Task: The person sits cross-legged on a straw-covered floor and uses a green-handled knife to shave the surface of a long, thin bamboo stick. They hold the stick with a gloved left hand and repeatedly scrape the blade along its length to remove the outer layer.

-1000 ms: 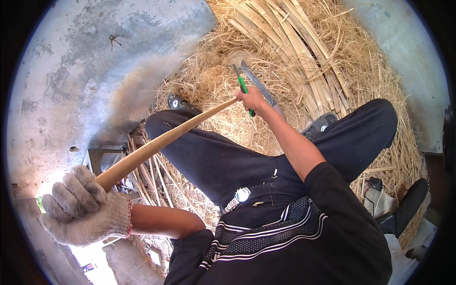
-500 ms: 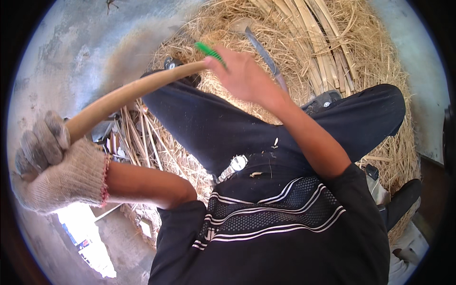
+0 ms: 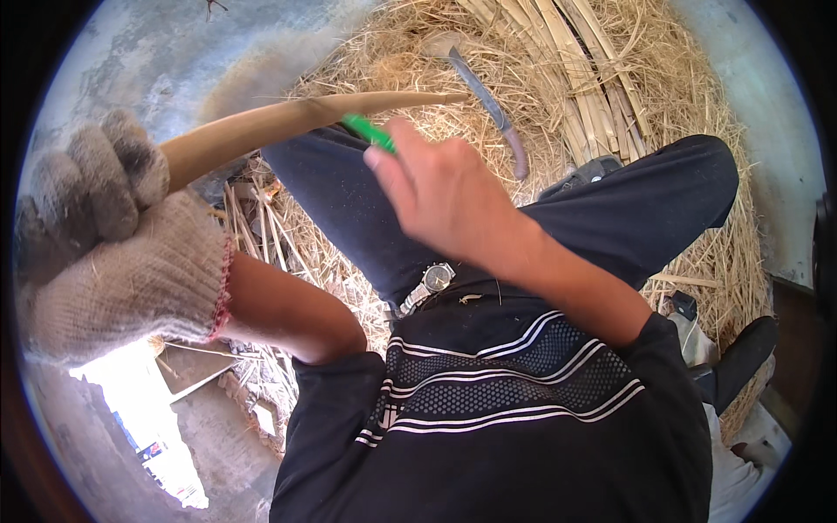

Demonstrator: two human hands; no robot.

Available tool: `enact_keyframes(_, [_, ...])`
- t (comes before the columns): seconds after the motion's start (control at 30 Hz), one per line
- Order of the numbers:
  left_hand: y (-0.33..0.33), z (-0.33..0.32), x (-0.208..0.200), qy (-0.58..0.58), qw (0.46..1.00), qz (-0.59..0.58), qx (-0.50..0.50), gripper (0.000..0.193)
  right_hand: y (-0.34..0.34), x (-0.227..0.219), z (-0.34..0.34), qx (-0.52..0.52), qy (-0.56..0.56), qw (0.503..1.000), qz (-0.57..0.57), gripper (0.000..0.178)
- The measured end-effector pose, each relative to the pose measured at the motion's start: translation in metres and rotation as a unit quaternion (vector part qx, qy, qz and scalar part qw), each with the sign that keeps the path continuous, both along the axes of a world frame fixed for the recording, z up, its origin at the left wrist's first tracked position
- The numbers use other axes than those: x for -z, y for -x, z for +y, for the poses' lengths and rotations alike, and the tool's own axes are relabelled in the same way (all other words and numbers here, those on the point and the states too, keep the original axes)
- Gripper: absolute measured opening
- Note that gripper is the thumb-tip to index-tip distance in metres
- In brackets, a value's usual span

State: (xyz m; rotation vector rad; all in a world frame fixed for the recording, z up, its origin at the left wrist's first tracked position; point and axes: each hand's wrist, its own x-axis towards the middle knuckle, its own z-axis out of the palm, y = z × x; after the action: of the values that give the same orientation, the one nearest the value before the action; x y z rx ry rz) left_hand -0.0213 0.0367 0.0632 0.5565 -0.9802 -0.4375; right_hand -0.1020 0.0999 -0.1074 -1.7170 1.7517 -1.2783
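Note:
My left hand (image 3: 109,235), in a grey-and-cream knit glove, is wrapped round the thick end of a smooth, curved, tan wooden piece (image 3: 248,135). The piece points away to the right and narrows to a tip. Bare and closed, my right hand (image 3: 453,196) grips a green-handled tool (image 3: 368,132) against the near side of the wood, about midway along. The tool's working end is blurred, so its kind is unclear. Beyond the right hand, a long-bladed knife (image 3: 481,91) with a brownish handle lies on the straw.
Straw (image 3: 401,65) covers the floor around my crossed legs. A bundle of split strips (image 3: 580,78) lies at the far right. A metal-band wristwatch (image 3: 436,278) rests on my lap. More thin strips (image 3: 248,218) are beside my left knee, near a grey wall (image 3: 148,78).
My right hand has slid the green-handled tool from near the tip back toward the middle of the wood, uncovering the tip. My left hand has risen slightly and moved right with the piece.

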Motion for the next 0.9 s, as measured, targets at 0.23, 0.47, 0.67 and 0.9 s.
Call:
enact_keyframes(0.23, [-0.050,-0.007,0.005,-0.011,0.993,-0.069,0.093,0.034,-0.017,-0.031,0.032,-0.064,0.046,0.995,-0.055,0.025])
enact_keyframes(0.47, [-0.066,-0.003,0.011,0.066,0.891,-0.115,0.434,0.039,-0.016,0.008,0.020,0.062,-0.073,0.995,-0.003,0.025])
enact_keyframes(0.67, [-0.065,0.020,0.021,0.057,0.915,-0.070,0.394,0.044,-0.030,-0.034,0.043,-0.041,0.000,0.999,-0.032,0.026])
enact_keyframes(0.9, [-0.077,0.004,0.023,0.101,0.879,-0.135,0.447,0.048,-0.007,0.008,0.031,0.017,-0.090,0.996,-0.018,0.026])
